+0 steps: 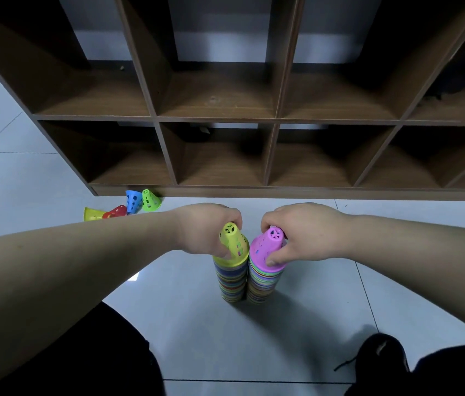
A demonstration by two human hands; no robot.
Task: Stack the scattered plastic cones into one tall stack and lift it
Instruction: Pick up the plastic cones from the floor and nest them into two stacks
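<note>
Two tall stacks (pixel 232 281) stand straight up, touching. My left grip (pixel 205 227) is clamped on the yellow top cone (pixel 234 244), my right grip (pixel 302 230) on the pink top cone (pixel 265 247).

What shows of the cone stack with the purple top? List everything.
The purple-topped stack stands upright on the grey tiled floor, a column of nested plastic cones whose rims show as thin multicoloured stripes. Its top cone is purple, perforated with slots, with a spoked opening at the tip. The right hand holds that top cone, thumb on the near side, fingers curled over the far side. It stands right beside the yellow-topped stack, apparently touching.
</note>
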